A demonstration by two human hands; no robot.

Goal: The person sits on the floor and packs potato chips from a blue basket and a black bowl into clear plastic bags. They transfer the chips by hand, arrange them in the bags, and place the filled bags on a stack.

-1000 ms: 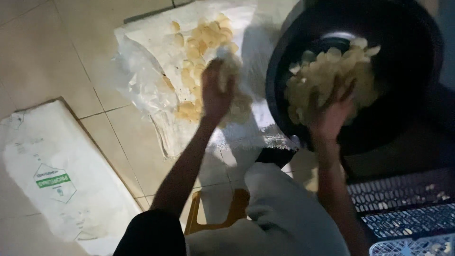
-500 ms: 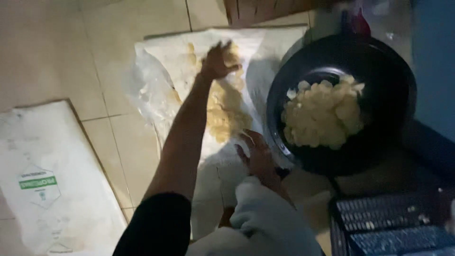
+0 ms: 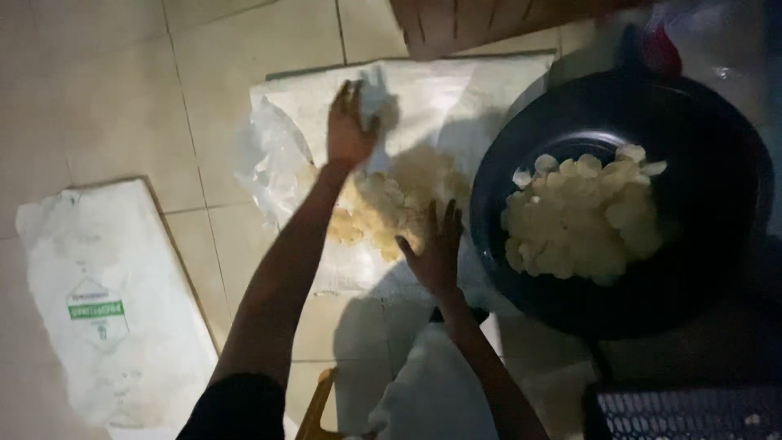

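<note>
- left hand (image 3: pixel 349 130) flat on the white sack (image 3: pixel 456 98), fingers spread
- right hand (image 3: pixel 434 248) open-fingered on the pale chips (image 3: pixel 391 200)
- black basin (image 3: pixel 717 204) just right, holding more chips

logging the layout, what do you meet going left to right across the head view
flat white sack with a green label → left hand on the spread white sack → pile of pale chips → right hand → black basin holding more chips
</note>
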